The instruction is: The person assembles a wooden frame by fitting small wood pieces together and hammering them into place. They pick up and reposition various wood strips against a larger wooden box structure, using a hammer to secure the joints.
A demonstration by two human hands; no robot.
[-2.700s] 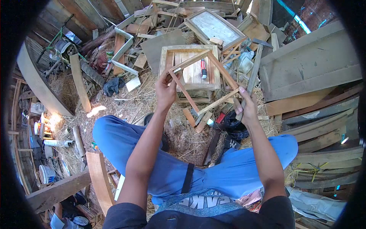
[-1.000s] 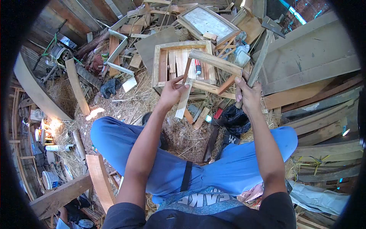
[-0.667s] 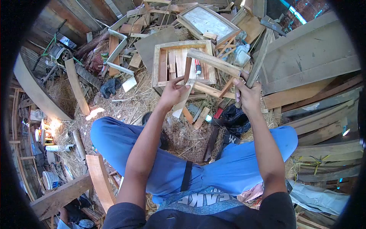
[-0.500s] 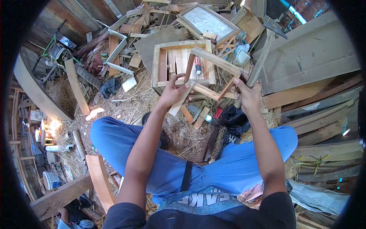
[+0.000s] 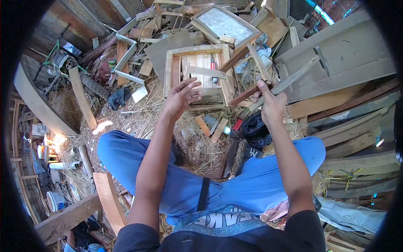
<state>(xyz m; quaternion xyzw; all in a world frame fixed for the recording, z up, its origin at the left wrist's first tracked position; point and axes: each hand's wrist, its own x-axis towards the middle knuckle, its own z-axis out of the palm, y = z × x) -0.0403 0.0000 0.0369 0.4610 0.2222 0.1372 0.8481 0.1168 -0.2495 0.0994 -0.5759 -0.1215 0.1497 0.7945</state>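
Observation:
My right hand (image 5: pixel 273 101) is closed around the wooden handle of a hammer (image 5: pixel 294 77), its metal head up at the right. The same hand grips a small wooden frame (image 5: pixel 241 59) made of narrow slats, by its near right corner. A pale slat end (image 5: pixel 205 71) juts from the frame to the left. My left hand (image 5: pixel 182 96) is raised, fingers apart and holding nothing, just below that slat. Behind the frame sits a shallow wooden box (image 5: pixel 168 71) with a slatted bottom. Inside it lies a red and black tool (image 5: pixel 213 67), partly hidden by the slat.
Wood scraps (image 5: pixel 145 31) and a framed panel (image 5: pixel 226 25) are heaped behind the box. Large boards (image 5: pixel 336 54) lean at right. A black plastic bag (image 5: pixel 256 130) and straw cover the floor between my knees. Another person's arm (image 5: pixel 69 239) shows at lower left.
My left hand has let go of the frame and drawn slightly left. The frame has turned in my right hand, and the hammer has tilted down toward the right.

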